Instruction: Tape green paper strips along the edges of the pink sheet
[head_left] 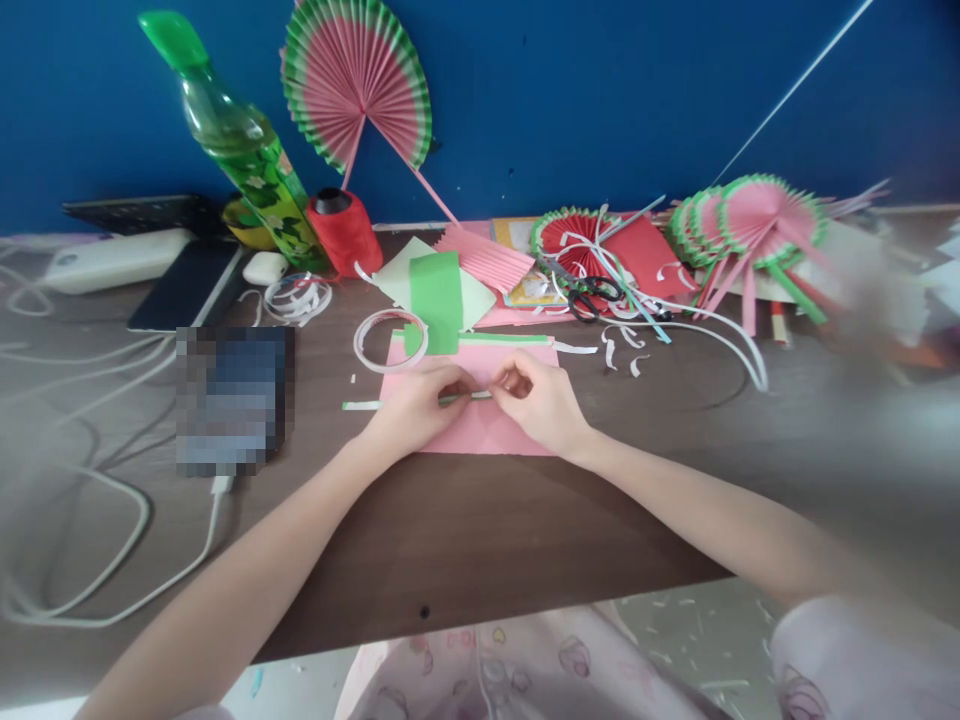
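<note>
A narrow green-and-white paper strip (361,406) runs across a sheet of pink paper (491,437), its left end reaching past the sheet onto the table. My left hand (420,402) is closed in a pinch on the strip, with the wrist resting over the sheet's left part. Close by on the right, my right hand (541,402) pinches the strip's other end between thumb and fingers. Along the sheet's far edge lies another green and white band (495,340). A roll of tape (391,341) and a green paper piece (435,290) overlap the sheet's far left.
Behind are folded paper fans (358,85), black scissors (594,297), a red thread spool (345,232) and a green-capped bottle (240,140). A phone (240,400) with a white cable (214,530) lies left. White paper scraps (637,366) lie right.
</note>
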